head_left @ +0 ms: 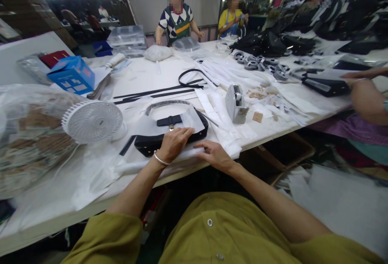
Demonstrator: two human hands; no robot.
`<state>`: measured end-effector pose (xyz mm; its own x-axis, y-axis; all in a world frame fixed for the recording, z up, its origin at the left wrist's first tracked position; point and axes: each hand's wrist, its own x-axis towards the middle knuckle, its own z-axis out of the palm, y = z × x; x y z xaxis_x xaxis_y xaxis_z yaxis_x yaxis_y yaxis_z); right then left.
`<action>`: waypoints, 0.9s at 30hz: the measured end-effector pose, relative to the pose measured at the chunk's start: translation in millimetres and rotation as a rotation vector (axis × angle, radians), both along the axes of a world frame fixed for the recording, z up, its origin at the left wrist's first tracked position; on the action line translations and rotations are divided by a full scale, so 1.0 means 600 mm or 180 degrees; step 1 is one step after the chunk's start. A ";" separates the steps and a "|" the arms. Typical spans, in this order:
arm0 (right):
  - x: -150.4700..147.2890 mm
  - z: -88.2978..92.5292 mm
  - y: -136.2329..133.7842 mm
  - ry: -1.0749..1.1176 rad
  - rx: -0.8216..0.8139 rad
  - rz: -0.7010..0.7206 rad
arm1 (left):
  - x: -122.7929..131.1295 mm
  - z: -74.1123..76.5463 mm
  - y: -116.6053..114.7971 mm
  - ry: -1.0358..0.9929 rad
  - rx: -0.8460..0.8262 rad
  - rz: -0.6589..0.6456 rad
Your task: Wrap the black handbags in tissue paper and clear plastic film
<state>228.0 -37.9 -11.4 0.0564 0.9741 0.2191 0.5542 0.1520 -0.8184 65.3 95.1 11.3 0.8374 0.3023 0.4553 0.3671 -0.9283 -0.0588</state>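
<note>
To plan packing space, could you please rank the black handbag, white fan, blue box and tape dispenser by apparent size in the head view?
1. black handbag and white fan: too alike to rank, bag partly covered
2. blue box, farther back
3. tape dispenser

The white table (142,79) carried a black bag (151,143) under the left hand (175,143), a small fan (92,121) left of it, and a tape dispenser (236,104) beyond the right hand (214,155).

Left hand (175,143) presses white paper (194,120) onto the black handbag (151,142); right hand (214,155) beside.
</note>
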 end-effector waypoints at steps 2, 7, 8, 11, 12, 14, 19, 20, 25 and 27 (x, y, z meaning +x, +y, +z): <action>0.018 0.014 0.010 0.0330 -0.0112 -0.0241 | -0.001 0.022 0.018 0.0171 -0.0223 -0.0016; 0.061 0.015 0.050 0.0920 -0.0322 -0.1042 | -0.005 0.057 0.041 0.0505 -0.0497 -0.0082; 0.066 0.012 0.059 0.0937 -0.0386 -0.1148 | -0.006 0.058 0.036 0.0533 -0.0481 -0.0067; 0.070 0.003 0.078 0.0582 -0.0557 -0.1430 | -0.002 0.039 0.005 0.0518 -0.0185 0.0009; 0.070 0.002 0.082 0.0362 -0.0583 -0.1519 | 0.001 0.027 -0.008 0.0458 -0.0028 0.0058; 0.068 0.002 0.084 -0.0074 -0.0629 -0.1632 | 0.006 0.001 -0.031 0.0263 0.0253 0.0204; 0.071 0.012 0.050 -0.0808 -0.0578 -0.1506 | 0.011 -0.038 -0.053 0.0179 0.0556 0.0416; 0.073 0.013 0.037 -0.0999 -0.0488 -0.1438 | 0.009 -0.037 -0.054 0.0254 0.0587 0.0391; 0.075 0.018 -0.017 -0.2177 -0.0211 -0.0468 | 0.005 -0.020 -0.055 0.0812 0.0793 0.0323; 0.065 0.025 -0.019 -0.2403 -0.0103 -0.0308 | 0.007 -0.017 -0.056 0.0962 0.0886 0.0355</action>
<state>266.8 -49.1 3.5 -0.0122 0.9790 0.2036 0.9750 0.0568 -0.2150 69.6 61.5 1.4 0.9149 0.2988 0.2715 0.3921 -0.8174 -0.4220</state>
